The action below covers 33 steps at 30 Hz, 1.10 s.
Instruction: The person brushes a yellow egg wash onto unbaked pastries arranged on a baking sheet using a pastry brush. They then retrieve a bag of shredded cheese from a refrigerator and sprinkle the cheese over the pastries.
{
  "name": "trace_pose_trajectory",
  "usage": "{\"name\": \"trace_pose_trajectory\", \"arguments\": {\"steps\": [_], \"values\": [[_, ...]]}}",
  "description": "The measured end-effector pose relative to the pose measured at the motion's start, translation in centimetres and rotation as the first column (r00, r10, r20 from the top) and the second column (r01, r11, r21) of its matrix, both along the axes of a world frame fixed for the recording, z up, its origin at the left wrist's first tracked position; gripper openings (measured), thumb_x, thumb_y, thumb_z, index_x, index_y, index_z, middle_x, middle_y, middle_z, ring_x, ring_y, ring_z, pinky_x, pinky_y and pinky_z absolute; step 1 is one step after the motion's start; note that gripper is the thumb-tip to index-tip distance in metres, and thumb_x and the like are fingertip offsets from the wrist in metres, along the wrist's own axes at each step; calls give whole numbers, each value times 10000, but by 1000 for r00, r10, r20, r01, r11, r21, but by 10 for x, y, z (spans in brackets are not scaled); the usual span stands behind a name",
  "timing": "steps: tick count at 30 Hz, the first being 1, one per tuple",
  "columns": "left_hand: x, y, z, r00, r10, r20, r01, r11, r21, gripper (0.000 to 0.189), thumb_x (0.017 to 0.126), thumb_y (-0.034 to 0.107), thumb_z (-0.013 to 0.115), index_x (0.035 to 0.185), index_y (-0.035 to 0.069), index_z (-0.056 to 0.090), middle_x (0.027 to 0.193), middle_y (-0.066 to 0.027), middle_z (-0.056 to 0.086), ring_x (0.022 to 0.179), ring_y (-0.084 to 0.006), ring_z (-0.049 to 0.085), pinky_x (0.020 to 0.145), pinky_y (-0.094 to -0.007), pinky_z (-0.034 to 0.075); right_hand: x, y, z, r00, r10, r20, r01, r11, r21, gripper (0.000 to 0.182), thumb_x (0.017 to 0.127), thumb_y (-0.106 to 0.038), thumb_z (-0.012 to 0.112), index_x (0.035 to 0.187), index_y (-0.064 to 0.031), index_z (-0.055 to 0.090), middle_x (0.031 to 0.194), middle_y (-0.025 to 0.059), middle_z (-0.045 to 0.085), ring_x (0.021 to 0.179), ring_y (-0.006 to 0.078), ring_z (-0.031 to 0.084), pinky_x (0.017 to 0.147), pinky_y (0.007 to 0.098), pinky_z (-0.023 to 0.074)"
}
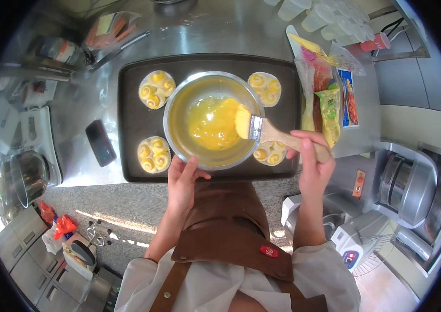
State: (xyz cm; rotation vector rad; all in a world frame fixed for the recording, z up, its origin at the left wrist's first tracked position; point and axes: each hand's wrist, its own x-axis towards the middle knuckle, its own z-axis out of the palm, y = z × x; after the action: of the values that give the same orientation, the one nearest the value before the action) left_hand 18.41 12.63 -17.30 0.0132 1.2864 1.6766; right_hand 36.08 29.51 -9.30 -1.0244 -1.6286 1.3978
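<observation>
My left hand (pixel 183 175) grips the near rim of a stainless steel mixing bowl (pixel 173 144) with thumb and fingers. Yellow beaten egg (pixel 212 128) lies in the bottom of the bowl. In my right hand (pixel 316 160) is the wooden handle of a pastry brush (pixel 273 132). Its egg-coated bristles are inside the bowl, over the right side of the egg. The bowl is above a dark baking tray (pixel 142 121). Dough rolls in white paper cups sit in the tray's corners: far left (pixel 157 89), near left (pixel 154 155), far right (pixel 265 89) and near right (pixel 271 153), this last partly hidden.
Left of the tray lie a phone (pixel 100 142) and a long knife (pixel 119 51) near bagged sausages (pixel 111 29). A scale (pixel 35 128) stands farther left. Food packets (pixel 327 109) lie to the right, with stacked plastic cups (pixel 329 19) behind. The steel table's front edge is by my apron.
</observation>
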Motion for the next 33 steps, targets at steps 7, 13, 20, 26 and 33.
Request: {"name": "trace_pose_trajectory", "arguments": {"steps": [7, 13, 20, 26, 33], "values": [[15, 17, -7, 1000, -6, -18, 6, 1000, -25, 191, 967, 115, 510, 1137, 28, 522, 1046, -72, 626, 841, -137, 622, 646, -285, 541, 31, 31, -27, 998, 15, -60, -23, 991, -135, 224, 971, -116, 493, 1004, 61, 626, 888, 101, 642, 690, 121, 584, 655, 245, 461], [20, 26, -8, 999, 49, -13, -49, 998, -48, 179, 966, 104, 509, 1126, 26, 527, 1035, -71, 625, 813, -134, 619, 631, -280, 532, 38, 57, -64, 927, -129, -352, -45, 894, -445, 244, 973, -177, 506, 1029, 39, 605, 849, 100, 647, 727, 143, 598, 678, 268, 460], [16, 13, -10, 984, 175, -28, -177, 981, -84, 165, 962, 97, 513, 1113, 34, 532, 1011, -70, 635, 785, -130, 622, 613, -270, 519, 33, 123, -126, 872, -318, -371, 109, 867, -486, 268, 953, -229, 543, 1043, 14, 611, 813, 88, 654, 712, 127, 597, 673, 263, 473], [14, -4, -10, 967, 249, -55, -253, 965, -77, 156, 963, 98, 512, 1109, 42, 525, 1019, -67, 632, 814, -132, 619, 610, -276, 508, 2, 138, -151, 926, -352, -133, 268, 865, -425, 241, 954, -211, 541, 998, 10, 624, 773, 81, 655, 642, 113, 596, 618, 246, 479], [12, -11, -2, 955, 293, -47, -296, 954, -50, 145, 962, 77, 500, 1099, 30, 514, 1014, -81, 627, 819, -141, 622, 598, -288, 526, -18, 134, -140, 960, -268, -83, 232, 926, -299, 223, 959, -190, 531, 977, 9, 627, 770, 70, 648, 650, 103, 590, 624, 239, 475]]}}
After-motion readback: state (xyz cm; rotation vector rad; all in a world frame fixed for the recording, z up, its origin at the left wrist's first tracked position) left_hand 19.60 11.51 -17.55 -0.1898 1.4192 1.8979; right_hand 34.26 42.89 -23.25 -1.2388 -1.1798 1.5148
